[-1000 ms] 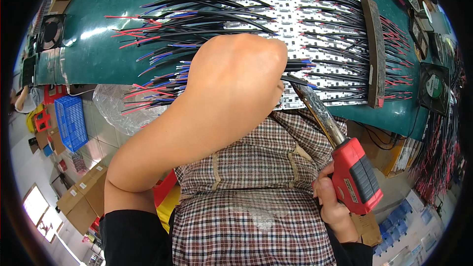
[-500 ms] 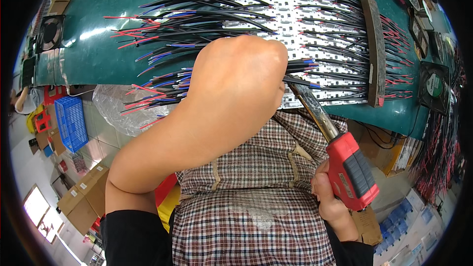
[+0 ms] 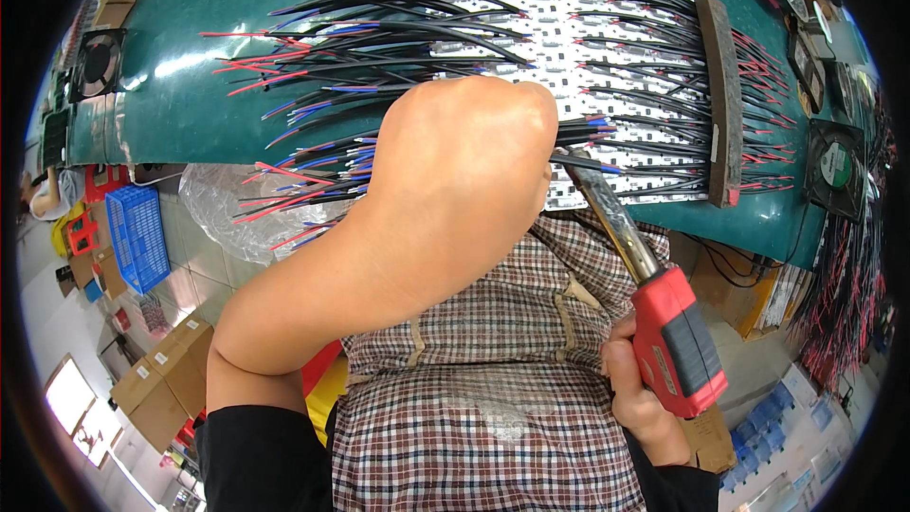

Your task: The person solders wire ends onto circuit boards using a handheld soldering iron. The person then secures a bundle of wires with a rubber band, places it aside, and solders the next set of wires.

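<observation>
My left hand (image 3: 464, 156) is closed around a bundle of black cable leads (image 3: 583, 129), whose ends with blue and red cores stick out to its right. Loose coloured ends fan out on its other side. The fingers are mostly hidden under the back of the hand. In my right hand (image 3: 633, 389) is a red and black soldering iron (image 3: 678, 337), held by its handle. Its metal barrel slants up to the leads beside my left hand; the exact tip contact cannot be made out. Beneath lies a white panel of small circuit boards (image 3: 547, 9) with rows of wires attached.
A dark bar (image 3: 722, 104) lies across the wires on the right of the green table (image 3: 171, 123). Small black fans (image 3: 834, 168) stand at both ends. A clear plastic bag (image 3: 227, 213) hangs at the near edge. Floor: a blue crate (image 3: 137, 239) and cardboard boxes (image 3: 161, 374).
The soldering iron has shifted slightly to the right and toward me. My left hand has moved a little nearer to me, still gripping the leads.
</observation>
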### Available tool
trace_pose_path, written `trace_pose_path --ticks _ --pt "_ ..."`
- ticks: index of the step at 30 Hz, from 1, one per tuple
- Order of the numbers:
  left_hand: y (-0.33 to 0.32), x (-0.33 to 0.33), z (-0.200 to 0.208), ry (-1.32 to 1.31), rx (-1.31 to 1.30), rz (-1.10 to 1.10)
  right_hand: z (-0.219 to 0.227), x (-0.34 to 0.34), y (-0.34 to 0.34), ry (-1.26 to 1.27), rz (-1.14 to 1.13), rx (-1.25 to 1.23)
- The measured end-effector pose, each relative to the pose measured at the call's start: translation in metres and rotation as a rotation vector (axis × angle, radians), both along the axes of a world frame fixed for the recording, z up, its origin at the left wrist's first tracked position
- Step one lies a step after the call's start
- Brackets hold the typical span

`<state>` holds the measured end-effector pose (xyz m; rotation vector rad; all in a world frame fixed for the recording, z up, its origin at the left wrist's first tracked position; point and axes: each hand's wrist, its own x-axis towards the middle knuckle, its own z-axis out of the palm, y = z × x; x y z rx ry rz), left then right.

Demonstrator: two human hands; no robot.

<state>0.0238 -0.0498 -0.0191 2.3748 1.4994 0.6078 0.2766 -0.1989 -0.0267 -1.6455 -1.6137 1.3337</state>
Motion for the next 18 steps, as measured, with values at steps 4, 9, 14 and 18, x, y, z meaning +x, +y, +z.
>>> trace_pose_path --ticks 4,9,14,18 --pt "0.0 0.0 0.0 0.005 -0.006 0.002 0.002 -0.002 -0.004 -0.004 -0.06 0.001" --pt "0.0 -0.001 0.001 0.015 -0.083 0.027 0.002 -0.001 -0.008 0.044 -0.123 -0.096" --pt "0.005 -0.004 0.004 -0.02 -0.199 0.046 -0.002 0.005 -0.014 0.027 -0.09 -0.083" --pt "0.006 -0.008 0.011 -0.062 -0.271 0.067 -0.007 0.007 -0.012 0.006 0.005 0.044"
